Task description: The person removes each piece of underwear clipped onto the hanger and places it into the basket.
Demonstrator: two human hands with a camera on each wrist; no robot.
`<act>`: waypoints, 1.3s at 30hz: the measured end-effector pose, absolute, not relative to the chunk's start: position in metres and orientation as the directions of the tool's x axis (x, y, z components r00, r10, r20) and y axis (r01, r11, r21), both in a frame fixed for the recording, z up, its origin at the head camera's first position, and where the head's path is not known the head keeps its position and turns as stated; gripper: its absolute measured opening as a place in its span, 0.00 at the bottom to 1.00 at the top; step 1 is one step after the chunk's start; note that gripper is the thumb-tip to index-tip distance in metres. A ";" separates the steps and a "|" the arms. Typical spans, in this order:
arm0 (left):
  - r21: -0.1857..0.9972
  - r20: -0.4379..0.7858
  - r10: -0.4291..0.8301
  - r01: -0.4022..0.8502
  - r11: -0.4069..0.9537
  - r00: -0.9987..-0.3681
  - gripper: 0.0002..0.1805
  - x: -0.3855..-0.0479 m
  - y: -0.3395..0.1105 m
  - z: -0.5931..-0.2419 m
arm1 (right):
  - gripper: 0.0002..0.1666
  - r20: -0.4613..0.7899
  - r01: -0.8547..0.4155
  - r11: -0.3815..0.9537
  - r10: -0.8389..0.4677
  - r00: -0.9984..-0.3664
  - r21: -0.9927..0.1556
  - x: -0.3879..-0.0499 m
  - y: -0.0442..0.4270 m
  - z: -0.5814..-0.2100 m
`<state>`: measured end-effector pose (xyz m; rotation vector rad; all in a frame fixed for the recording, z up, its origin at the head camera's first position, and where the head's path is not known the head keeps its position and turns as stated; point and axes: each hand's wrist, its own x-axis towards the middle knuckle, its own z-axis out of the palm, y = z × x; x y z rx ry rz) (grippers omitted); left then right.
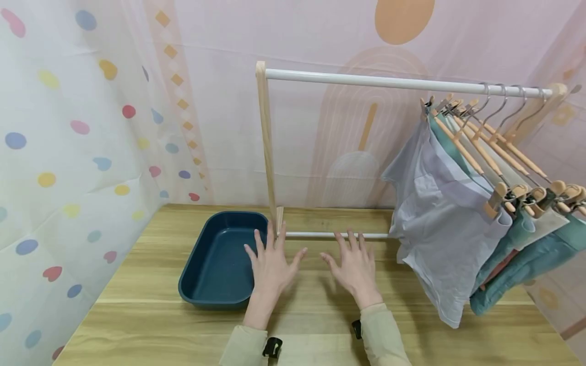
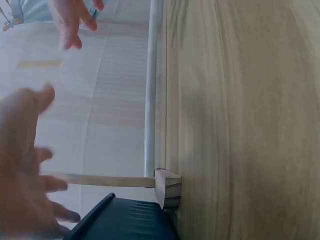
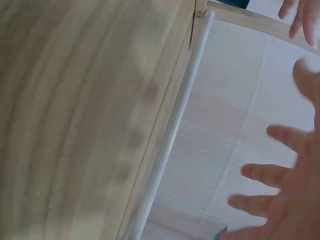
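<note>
Both hands hover over the wooden table with fingers spread and nothing held. In the head view the left hand (image 1: 271, 269) is beside the right edge of a dark blue basin (image 1: 218, 262), overlapping that edge in the picture. The right hand (image 1: 354, 269) is to its right, left of the hanging clothes. The left wrist view shows the left hand (image 2: 22, 170) above the basin (image 2: 125, 220); the right wrist view shows the right hand (image 3: 290, 190) with its fingers apart.
Behind the hands stands a rack with a white top rail (image 1: 366, 80), a wooden post (image 1: 266, 142) and a low white bar (image 1: 329, 235). Several clip hangers carry grey-white shorts (image 1: 444, 218) and green garments (image 1: 545, 262) at its right end. A patterned curtain (image 1: 247, 117) hangs behind.
</note>
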<state>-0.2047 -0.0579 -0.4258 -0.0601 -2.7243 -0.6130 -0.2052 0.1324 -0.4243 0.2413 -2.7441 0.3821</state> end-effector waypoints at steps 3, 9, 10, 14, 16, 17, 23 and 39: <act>0.471 0.457 -0.105 0.140 0.871 -0.883 0.38 -0.207 -0.059 -0.422 | 0.29 0.537 -0.271 0.940 -0.124 -0.835 -0.205 -0.207 0.133 -0.417; 0.601 0.502 -0.235 0.140 0.787 -0.832 0.29 -0.217 -0.065 -0.399 | 0.10 0.720 -0.331 0.930 -0.120 -0.683 -0.159 -0.208 0.142 -0.378; 0.615 0.497 -0.245 0.139 0.776 -0.832 0.29 -0.220 -0.066 -0.394 | 0.09 0.737 -0.333 0.931 -0.119 -0.665 -0.151 -0.209 0.144 -0.368; 0.648 0.494 -0.261 0.152 0.746 -0.829 0.32 -0.229 -0.074 -0.375 | 0.06 0.787 -0.315 0.938 -0.083 -0.611 -0.146 -0.209 0.155 -0.323; 0.656 0.502 -0.255 0.173 0.734 -0.826 0.33 -0.234 -0.077 -0.367 | 0.06 0.812 -0.290 0.945 -0.046 -0.581 -0.154 -0.208 0.159 -0.298; 0.662 0.507 -0.249 0.188 0.726 -0.825 0.34 -0.236 -0.078 -0.363 | 0.07 0.823 -0.275 0.947 -0.023 -0.568 -0.163 -0.208 0.161 -0.286; 0.704 0.495 -0.205 0.251 0.664 -0.844 0.33 -0.250 -0.083 -0.348 | 0.11 0.853 -0.148 0.959 0.137 -0.503 -0.242 -0.202 0.170 -0.219; 0.594 0.449 -0.073 0.237 0.769 -0.890 0.22 -0.269 -0.083 -0.343 | 0.23 0.343 0.455 0.852 0.521 -0.781 -0.259 -0.211 0.210 -0.163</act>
